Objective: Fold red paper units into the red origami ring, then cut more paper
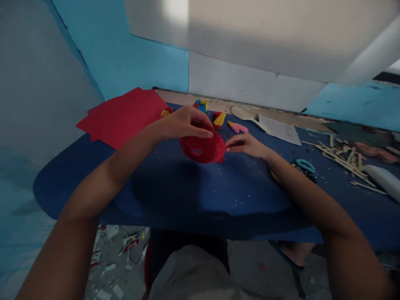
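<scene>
The left hand [189, 121] is curling over the far rim of a red ring [208, 155], its thumb lying along the near side and its fingers bending behind, so it is gripping the ring firmly. The right hand [248, 146] is bringing thumb and fingertips nearly together at the ring's right side; whether it is pinching anything cannot be told. The ring is tilting its small hole toward the front edge and hanging over the middle of the bench [225, 191], with a shadow falling below it.

Just beyond the hands, toward the back edge, a blue-and-yellow piece [202, 105], a red-and-yellow piece [219, 119] and a pink piece [240, 127] are lying in a loose row. Farther right, a pale spoon [242, 113] is resting with its handle reaching toward a white paper [279, 130].

Red sheets [125, 118] are overlapping at the back left corner. Near the right forearm, a blue loop [300, 162] is showing, and past it a heap of sticks [346, 160] is spreading toward the right, beside a white block [383, 181]. Scraps [108, 266] are littering the floor beyond the front edge.
</scene>
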